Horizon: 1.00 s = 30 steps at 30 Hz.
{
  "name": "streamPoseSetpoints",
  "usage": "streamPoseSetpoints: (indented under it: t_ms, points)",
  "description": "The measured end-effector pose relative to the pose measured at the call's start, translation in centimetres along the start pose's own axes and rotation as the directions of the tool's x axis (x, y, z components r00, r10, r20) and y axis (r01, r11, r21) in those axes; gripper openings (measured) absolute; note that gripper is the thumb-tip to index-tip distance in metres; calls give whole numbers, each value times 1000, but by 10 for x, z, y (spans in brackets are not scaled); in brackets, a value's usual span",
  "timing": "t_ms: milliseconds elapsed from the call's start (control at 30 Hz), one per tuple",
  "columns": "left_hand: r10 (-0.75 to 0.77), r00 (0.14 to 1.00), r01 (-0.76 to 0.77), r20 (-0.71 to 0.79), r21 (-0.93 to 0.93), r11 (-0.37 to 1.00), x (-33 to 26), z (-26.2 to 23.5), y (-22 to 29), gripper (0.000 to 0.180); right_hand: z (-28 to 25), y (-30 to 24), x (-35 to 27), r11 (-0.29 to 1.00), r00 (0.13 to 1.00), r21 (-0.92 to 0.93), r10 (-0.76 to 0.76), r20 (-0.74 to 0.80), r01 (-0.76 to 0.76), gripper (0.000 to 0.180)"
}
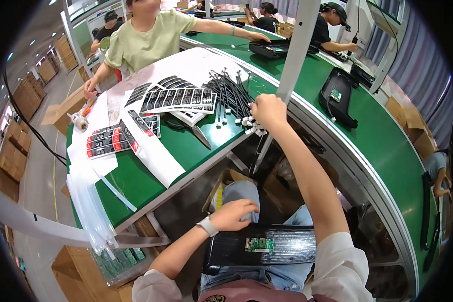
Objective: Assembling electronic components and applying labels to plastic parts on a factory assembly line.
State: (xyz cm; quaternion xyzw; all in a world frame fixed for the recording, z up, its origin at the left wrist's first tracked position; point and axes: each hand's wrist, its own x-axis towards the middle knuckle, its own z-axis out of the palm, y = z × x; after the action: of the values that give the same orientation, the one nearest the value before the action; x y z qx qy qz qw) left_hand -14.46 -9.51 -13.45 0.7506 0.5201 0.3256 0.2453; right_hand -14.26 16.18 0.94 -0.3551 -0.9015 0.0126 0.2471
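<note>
**Right hand at the cable bundle, left hand on the lap tray**

The right hand point(268, 111) reaches out to the near edge of the green worktop point(136, 176). Its fingers are curled narrow around the white-tipped ends of the black cables point(231, 93); the white connectors point(249, 126) protrude just below the knuckles. The cable bundle fans away from the hand, toward the far side of the worktop, and lies on the white sheet point(196, 63).

The left hand point(234, 214) rests on the person's lap, fingers loosely bent and touching the top edge of the black tray point(236, 249). It holds nothing that can be made out. The tray lies flat across the thighs, below the worktop edge, and carries a small green circuit board point(259, 245) near its middle.

Relative to the cable bundle:
- Label sheets point(178, 98), black with white print, lie just left of it.
- Scissors point(199, 133) lie left of the connectors, near the worktop edge.
- Red-and-black labels point(108, 141) lie well to the left.
- Clear plastic bags point(90, 211) hang over the worktop's left near corner.
- A white post point(294, 50) rises just right of it.
- A second black tray point(337, 98) sits on the conveyor point(382, 136) to the right.

A person in a light green shirt point(146, 40) stands across the worktop.
</note>
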Motion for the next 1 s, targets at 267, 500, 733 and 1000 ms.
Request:
streamPoseSetpoints:
  t_ms: [267,500,733,1000]
  points:
    - [-326,819,-111,-472,-688,717,32,-77,32,28,-84,-25,-46,822,943,561,104,-315,97,20]
    - [-518,693,-319,-501,-858,403,62,-92,78,54,-77,-3,-269,836,927,401,-341,-154,374,16]
    - [-336,906,113,-257,-619,778,25,-57,100,34,-94,14,-312,711,940,689,-122,318,-141,28]
    - [-95,990,93,-105,-26,995,9,-32,133,17,-114,19,-294,426,855,776,-10,519,-465,19]
